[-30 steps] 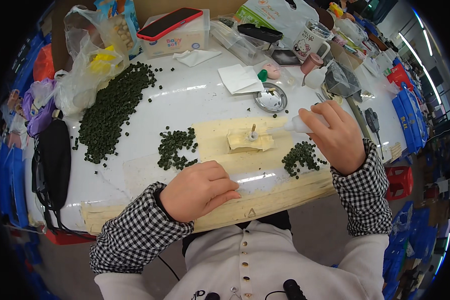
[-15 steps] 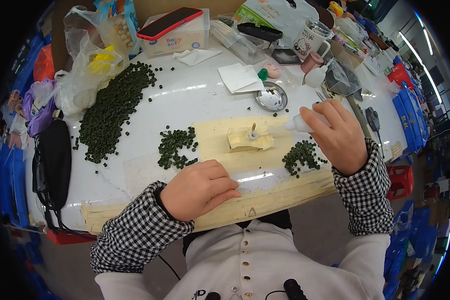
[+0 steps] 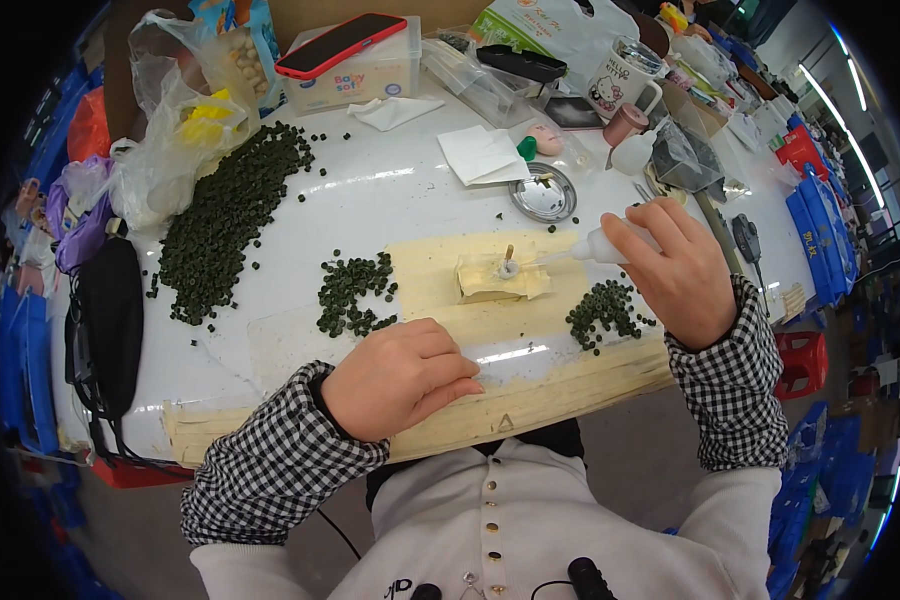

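Note:
My right hand (image 3: 675,270) is closed round a small white squeeze bottle (image 3: 602,247), tipped on its side. Its thin nozzle points left, close to a small pale round part (image 3: 509,269) on a block wrapped in cream tape (image 3: 480,284). A short brown pin (image 3: 510,252) stands up beside that part. Whether the nozzle tip touches anything is too small to tell. My left hand (image 3: 402,378) lies near the table's front edge with its fingers curled and thumb pressed in; anything between them is hidden. Small dark green pieces lie in a left cluster (image 3: 352,295) and a right cluster (image 3: 606,314).
A larger heap of dark green pieces (image 3: 232,225) spreads at the left. Behind the block are a round metal dish (image 3: 543,194) and white tissues (image 3: 482,156). A red-edged phone (image 3: 342,46) lies on a plastic box (image 3: 360,85); a mug (image 3: 620,85) stands at the back right.

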Action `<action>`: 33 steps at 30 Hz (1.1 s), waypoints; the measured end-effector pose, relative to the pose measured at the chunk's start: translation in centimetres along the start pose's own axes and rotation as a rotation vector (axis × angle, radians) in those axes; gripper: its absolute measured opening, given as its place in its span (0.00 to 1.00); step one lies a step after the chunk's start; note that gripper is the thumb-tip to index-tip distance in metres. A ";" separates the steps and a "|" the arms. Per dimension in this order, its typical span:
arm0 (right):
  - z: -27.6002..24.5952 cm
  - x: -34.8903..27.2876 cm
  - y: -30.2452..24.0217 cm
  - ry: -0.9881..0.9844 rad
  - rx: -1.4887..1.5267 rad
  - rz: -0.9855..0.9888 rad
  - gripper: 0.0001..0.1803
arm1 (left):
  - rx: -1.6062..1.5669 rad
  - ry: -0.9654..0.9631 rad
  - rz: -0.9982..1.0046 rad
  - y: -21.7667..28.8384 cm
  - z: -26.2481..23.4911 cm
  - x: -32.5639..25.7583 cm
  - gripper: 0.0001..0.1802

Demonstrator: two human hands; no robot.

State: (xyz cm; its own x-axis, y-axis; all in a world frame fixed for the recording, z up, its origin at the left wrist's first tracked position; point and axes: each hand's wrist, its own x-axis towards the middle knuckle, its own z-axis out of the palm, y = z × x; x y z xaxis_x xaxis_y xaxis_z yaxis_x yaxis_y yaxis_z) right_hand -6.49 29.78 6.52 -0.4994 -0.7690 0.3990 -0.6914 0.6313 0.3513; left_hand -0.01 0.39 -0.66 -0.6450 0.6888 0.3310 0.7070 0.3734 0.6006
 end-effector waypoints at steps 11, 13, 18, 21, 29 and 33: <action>0.0 -0.2 0.1 -0.021 0.103 0.060 0.20 | 0.086 0.124 -0.077 -0.1 -0.8 0.1 0.07; 0.3 -0.7 0.4 0.003 0.196 0.125 0.19 | 0.146 0.328 -0.198 -0.9 -1.6 0.1 0.06; 1.9 -2.0 1.9 -0.041 0.480 0.407 0.17 | 0.384 0.430 -0.361 -2.2 -3.2 -0.5 0.06; 4.1 -3.0 3.6 -0.002 0.727 0.590 0.13 | 0.379 0.403 -0.381 -2.0 -2.8 -0.4 0.06; 8.8 -3.5 6.6 0.022 0.900 0.679 0.19 | 0.423 0.348 -0.433 -2.6 -2.0 -0.2 0.05; 10.0 -3.3 6.9 -0.036 0.994 0.731 0.22 | 0.427 0.325 -0.421 -2.6 -2.1 -0.2 0.04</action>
State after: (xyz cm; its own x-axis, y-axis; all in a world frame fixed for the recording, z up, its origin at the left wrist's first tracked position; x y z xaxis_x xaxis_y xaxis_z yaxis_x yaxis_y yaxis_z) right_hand -14.84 35.69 -0.79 -0.9385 -0.2800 0.2021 -0.3326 0.5754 -0.7472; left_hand -2.33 -2.04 -0.77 -0.8974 0.2347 0.3737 0.3864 0.8269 0.4086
